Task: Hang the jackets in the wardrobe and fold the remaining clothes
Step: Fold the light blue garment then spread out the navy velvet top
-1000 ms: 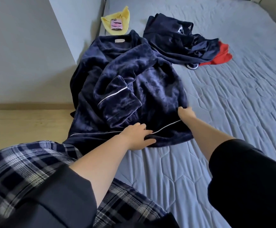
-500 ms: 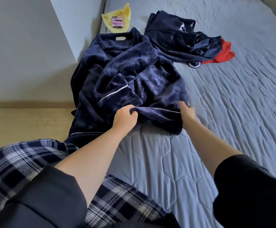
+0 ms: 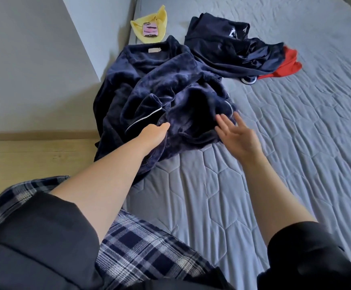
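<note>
No legible text.
Neck label (image 3: 154, 50) on navy fleece robe (image 3: 160, 88) too blurred; white logo (image 3: 232, 32) on dark garment (image 3: 229, 47) unreadable; phone case (image 3: 150, 30) shows no letters.

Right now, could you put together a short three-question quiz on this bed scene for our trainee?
1. True or false: the right hand grips the navy fleece top.
2. What lies on the yellow cloth? A) a phone B) a sock C) a hanger
3. Fill in: the red garment peeks out from under the ____ pile of clothes.

Key:
1. False. Its fingers are spread open just above the folded hem, while the left hand is tucked into the fabric.
2. A, a phone in a pink case.
3. Dark navy.
</note>
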{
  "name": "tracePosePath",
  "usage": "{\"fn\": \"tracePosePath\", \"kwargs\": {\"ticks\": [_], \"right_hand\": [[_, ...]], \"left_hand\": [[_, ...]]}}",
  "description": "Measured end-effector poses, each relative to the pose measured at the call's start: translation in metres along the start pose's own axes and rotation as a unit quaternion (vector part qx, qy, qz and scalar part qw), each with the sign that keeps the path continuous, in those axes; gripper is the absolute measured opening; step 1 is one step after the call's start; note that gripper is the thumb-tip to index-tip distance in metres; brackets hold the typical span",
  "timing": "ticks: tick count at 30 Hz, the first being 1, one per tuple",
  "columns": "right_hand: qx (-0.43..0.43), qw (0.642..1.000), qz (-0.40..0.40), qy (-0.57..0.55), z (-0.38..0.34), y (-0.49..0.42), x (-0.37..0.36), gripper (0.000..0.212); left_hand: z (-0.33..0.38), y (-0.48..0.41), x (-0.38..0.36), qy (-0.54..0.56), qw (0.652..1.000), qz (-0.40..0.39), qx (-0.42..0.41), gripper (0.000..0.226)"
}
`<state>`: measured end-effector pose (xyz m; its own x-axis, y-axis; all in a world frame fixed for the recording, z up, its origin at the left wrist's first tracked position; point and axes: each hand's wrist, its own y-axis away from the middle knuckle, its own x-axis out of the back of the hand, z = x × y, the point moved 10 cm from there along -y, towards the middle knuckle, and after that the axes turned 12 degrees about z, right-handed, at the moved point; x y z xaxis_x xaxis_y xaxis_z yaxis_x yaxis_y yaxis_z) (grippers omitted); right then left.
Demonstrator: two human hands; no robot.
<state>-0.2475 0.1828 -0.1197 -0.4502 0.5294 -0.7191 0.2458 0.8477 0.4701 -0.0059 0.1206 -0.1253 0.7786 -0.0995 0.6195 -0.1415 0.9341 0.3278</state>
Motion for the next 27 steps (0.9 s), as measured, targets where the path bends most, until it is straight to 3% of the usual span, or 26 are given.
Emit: {"fn": "tracePosePath", "kwargs": {"ticks": [1, 2, 3, 5, 7, 8, 9, 10, 13, 14, 15, 17, 18, 20, 22, 25, 27], "right_hand": [[0.042, 0.988, -0.013, 0.145, 0.005, 0.002, -0.006, 0.066], [0.094, 0.947, -0.020, 0.307, 0.009, 0.001, -0.009, 0.075], [0.147, 0.877, -0.025, 0.457, 0.012, 0.001, -0.013, 0.080], [0.211, 0.697, -0.026, 0.685, 0.017, -0.002, -0.016, 0.088], [0.217, 0.536, -0.015, 0.816, 0.025, -0.008, -0.011, 0.093], [0.216, 0.488, -0.007, 0.846, 0.028, -0.010, -0.006, 0.089], [0.221, 0.474, 0.002, 0.853, 0.028, -0.011, -0.004, 0.083], [0.220, 0.494, 0.013, 0.841, 0.026, -0.012, -0.001, 0.076], [0.206, 0.651, 0.078, 0.726, 0.012, -0.017, 0.004, 0.050], [0.229, 0.660, 0.110, 0.707, 0.004, -0.016, 0.003, 0.048], [0.271, 0.617, 0.139, 0.726, -0.002, -0.013, -0.001, 0.050], [0.355, 0.464, 0.147, 0.798, -0.003, -0.007, -0.017, 0.052], [0.357, 0.410, 0.145, 0.827, 0.003, -0.009, -0.018, 0.056], [0.340, 0.372, 0.150, 0.850, 0.010, -0.016, -0.017, 0.063], [0.339, 0.428, 0.189, 0.816, 0.001, -0.019, -0.009, 0.043], [0.316, 0.649, 0.365, 0.589, -0.049, -0.003, 0.038, 0.023], [0.261, 0.725, 0.444, 0.458, -0.069, 0.007, 0.085, 0.028]], "left_hand": [[-0.002, -0.001, 0.001, 0.007, 1.000, 0.002, 0.011, 0.060], [-0.002, -0.001, 0.003, 0.012, 1.000, 0.007, 0.011, 0.050], [-0.002, 0.000, 0.004, 0.012, 1.000, 0.013, 0.003, 0.036], [-0.001, 0.002, 0.005, 0.010, 1.000, 0.019, -0.006, 0.019], [0.000, 0.003, 0.005, 0.013, 0.999, 0.021, -0.022, 0.021], [0.001, 0.004, 0.006, 0.014, 0.999, 0.025, -0.033, 0.023], [0.003, 0.004, 0.007, 0.016, 0.998, 0.028, -0.046, 0.025], [0.004, 0.004, 0.007, 0.017, 0.998, 0.029, -0.059, 0.026], [0.009, 0.008, 0.003, 0.022, 0.995, 0.003, -0.097, 0.027], [0.011, 0.010, 0.000, 0.021, 0.994, -0.007, -0.112, 0.027], [0.013, 0.012, -0.003, 0.014, 0.992, -0.015, -0.128, 0.026], [0.020, 0.018, -0.008, -0.014, 0.986, -0.019, -0.166, 0.021], [0.023, 0.021, -0.012, -0.035, 0.982, -0.021, -0.184, 0.019], [0.028, 0.028, -0.021, -0.087, 0.971, -0.035, -0.219, 0.032], [0.033, 0.037, -0.031, -0.137, 0.952, -0.059, -0.266, 0.043], [0.037, 0.054, -0.047, -0.201, 0.913, -0.097, -0.342, 0.035], [0.034, 0.062, -0.055, -0.242, 0.890, -0.121, -0.367, 0.045]]}}
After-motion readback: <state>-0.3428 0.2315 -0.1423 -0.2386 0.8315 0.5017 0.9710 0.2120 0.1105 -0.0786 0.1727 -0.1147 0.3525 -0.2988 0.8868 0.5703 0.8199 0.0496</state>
